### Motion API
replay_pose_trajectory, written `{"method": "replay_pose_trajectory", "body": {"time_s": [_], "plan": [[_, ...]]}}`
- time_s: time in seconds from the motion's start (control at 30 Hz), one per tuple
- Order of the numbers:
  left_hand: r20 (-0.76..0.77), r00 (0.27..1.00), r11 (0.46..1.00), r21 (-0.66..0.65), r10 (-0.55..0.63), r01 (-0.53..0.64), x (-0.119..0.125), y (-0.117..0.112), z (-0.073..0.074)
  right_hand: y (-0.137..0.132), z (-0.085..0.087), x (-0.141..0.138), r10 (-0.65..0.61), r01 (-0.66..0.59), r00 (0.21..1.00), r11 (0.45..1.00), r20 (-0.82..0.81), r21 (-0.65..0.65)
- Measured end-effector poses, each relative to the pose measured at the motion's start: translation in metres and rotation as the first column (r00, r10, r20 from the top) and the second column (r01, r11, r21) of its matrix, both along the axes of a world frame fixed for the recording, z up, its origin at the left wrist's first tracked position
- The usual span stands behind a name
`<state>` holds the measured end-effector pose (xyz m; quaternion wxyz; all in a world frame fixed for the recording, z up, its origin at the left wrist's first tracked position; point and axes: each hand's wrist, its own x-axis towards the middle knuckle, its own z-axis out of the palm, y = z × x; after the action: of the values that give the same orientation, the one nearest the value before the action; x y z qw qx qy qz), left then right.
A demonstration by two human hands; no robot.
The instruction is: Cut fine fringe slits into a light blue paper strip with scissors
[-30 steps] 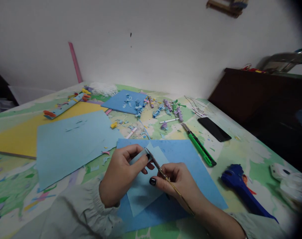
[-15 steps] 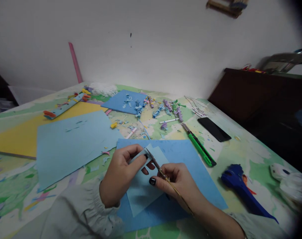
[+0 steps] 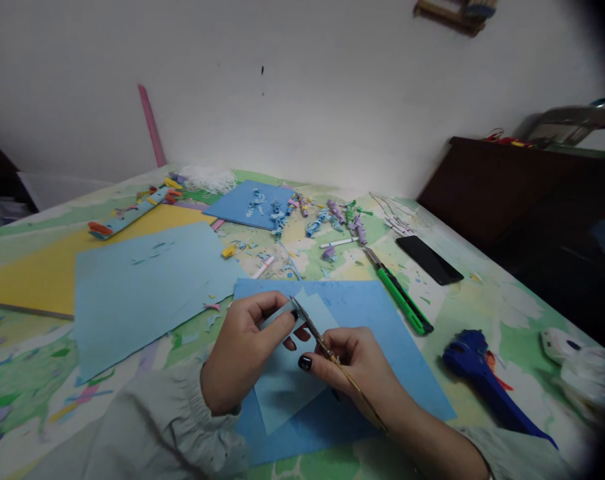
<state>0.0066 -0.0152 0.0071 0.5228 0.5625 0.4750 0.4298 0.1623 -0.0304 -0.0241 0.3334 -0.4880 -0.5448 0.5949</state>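
My left hand (image 3: 255,350) pinches a light blue foam sheet (image 3: 290,393) between thumb and fingers near its upper edge. In my right hand (image 3: 357,367) are scissors (image 3: 313,328) with gold-coloured handles, their blades pointing up and left across the sheet beside my left thumb. The blades look nearly closed; whether they bite into the sheet is hard to make out. A darker blue sheet (image 3: 397,373) lies flat on the table beneath both hands.
Right of the hands lie a green utility knife (image 3: 405,300), a black phone (image 3: 429,259) and a blue glue gun (image 3: 487,387). A large light blue sheet (image 3: 142,300) overlaps a yellow sheet (image 3: 27,273) at left. Curled scraps (image 3: 320,220) lie farther back.
Both hands, the foam sheet and the scissors stay almost in the same place. Only a very slight shift of my left hand and sleeve shows.
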Motion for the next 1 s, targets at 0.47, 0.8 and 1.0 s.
{"method": "replay_pose_trajectory", "body": {"time_s": [0.47,0.8,1.0], "plan": [[-0.017,1.000,1.000,-0.008,0.002,-0.002,-0.0008,0.0013,-0.0041,-0.0007,-0.0004,-0.0014,-0.015,0.015,1.000,1.000,-0.013,-0.005],[-0.008,1.000,1.000,-0.017,-0.025,0.025,-0.0007,0.0007,-0.0048,-0.0006,0.0002,-0.0023,-0.025,0.025,0.999,1.000,-0.030,-0.004],[0.007,1.000,0.999,-0.018,-0.027,0.027,-0.0004,0.0011,-0.0042,0.0001,0.0002,-0.0030,-0.032,0.031,0.999,0.999,-0.035,-0.008]]}}
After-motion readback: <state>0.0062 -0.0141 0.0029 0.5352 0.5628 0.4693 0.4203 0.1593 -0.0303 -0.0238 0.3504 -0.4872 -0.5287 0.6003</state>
